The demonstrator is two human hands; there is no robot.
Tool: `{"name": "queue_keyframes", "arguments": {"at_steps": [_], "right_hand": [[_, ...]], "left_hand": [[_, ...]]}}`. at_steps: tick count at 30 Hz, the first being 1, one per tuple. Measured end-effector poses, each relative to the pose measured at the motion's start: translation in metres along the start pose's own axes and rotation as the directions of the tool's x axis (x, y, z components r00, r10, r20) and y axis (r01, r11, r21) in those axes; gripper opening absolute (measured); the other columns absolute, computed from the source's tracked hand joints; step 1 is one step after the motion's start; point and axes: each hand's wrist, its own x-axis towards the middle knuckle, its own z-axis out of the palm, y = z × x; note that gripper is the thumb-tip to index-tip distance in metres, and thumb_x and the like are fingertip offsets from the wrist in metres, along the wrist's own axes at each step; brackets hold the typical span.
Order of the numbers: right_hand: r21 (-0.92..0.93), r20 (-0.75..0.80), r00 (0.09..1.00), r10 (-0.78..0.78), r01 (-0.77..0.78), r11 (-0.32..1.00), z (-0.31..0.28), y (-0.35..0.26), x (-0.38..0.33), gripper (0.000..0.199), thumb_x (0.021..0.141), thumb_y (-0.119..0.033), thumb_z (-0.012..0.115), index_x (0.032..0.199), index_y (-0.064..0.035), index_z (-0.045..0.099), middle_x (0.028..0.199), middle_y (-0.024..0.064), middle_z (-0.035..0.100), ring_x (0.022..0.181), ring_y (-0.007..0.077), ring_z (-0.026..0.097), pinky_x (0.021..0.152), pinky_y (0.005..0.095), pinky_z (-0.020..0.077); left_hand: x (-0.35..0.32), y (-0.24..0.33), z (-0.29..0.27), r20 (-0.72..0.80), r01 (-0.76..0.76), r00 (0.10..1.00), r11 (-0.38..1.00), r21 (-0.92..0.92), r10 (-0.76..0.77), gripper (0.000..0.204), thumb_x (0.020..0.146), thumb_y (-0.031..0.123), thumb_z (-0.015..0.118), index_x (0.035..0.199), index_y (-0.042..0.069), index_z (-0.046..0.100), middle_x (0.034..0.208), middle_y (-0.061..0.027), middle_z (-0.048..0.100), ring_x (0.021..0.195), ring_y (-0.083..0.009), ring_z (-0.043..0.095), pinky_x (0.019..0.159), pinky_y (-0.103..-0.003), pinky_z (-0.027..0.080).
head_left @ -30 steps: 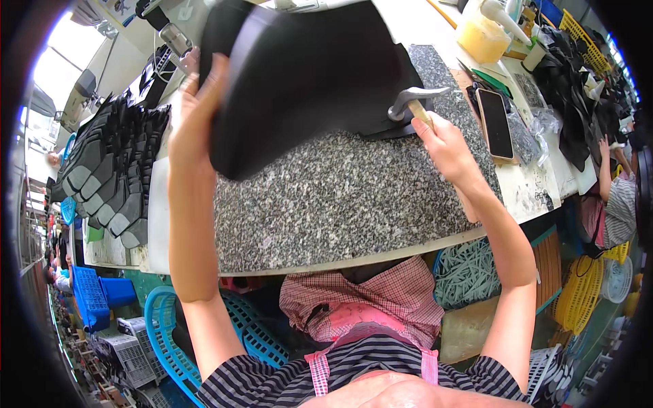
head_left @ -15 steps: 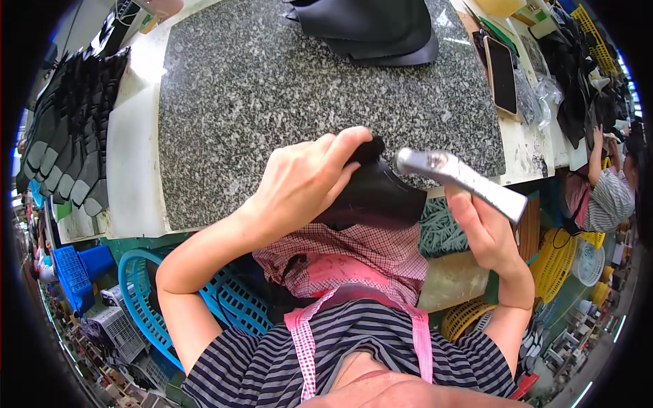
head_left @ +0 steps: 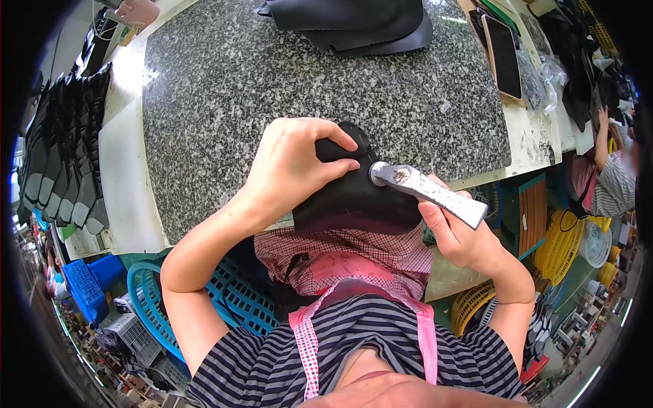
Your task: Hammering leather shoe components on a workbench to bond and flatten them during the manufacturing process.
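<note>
A black leather piece (head_left: 354, 204), apparently a shoe upper, lies over the front edge of the granite slab, its near part hanging against my apron. My left hand (head_left: 289, 163) grips its far part, thumb and forefinger bent close together beside a seam, the other fingers curled and mostly hidden. In my right hand (head_left: 462, 231) is a hammer (head_left: 435, 194), held with fingers wrapped round the handle, which is largely out of sight. The round hammer face rests at or just above the leather, right of my left fingertips.
Dark leather pieces (head_left: 354, 27) are stacked at the slab's (head_left: 224, 115) far side. A phone (head_left: 502, 58) lies at the right. Rows of black pieces (head_left: 61, 156) fill the left table edge. A blue basket (head_left: 146, 292) stands below left; another person (head_left: 615, 187) is at far right.
The hammer has moved left and down onto the leather. My left thumb and forefinger have shifted, and the leather's far part now lies flatter on the slab.
</note>
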Motion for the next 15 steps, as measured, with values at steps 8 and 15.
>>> {"name": "queue_keyframes", "arguments": {"at_steps": [8,15], "right_hand": [[-0.010,0.048,0.999,-0.001,0.002,1.000,-0.008,-0.003,0.004,0.015,0.101,-0.012,0.052,0.104,0.0027,0.053,0.075,0.0188,0.050,0.061,0.0396,0.054,0.057,0.0409,0.0426],[-0.073,-0.039,0.999,0.033,-0.036,0.997,-0.027,-0.027,0.018,0.017,0.100,-0.011,0.052,0.101,0.0050,0.058,0.079,0.0209,0.054,0.073,0.0390,0.061,0.066,0.0421,0.0471]], "left_hand": [[0.002,-0.002,0.001,0.015,0.125,0.992,0.989,-0.080,-0.124,0.025,0.073,0.012,0.085,0.092,0.001,0.075,0.082,-0.0097,0.073,0.075,-0.0135,0.070,0.071,-0.028,0.056],[0.001,-0.002,-0.001,0.030,0.089,0.996,0.996,0.027,-0.090,0.026,0.073,0.017,0.084,0.092,0.002,0.075,0.086,-0.0134,0.073,0.081,-0.0250,0.071,0.076,-0.034,0.055]]}}
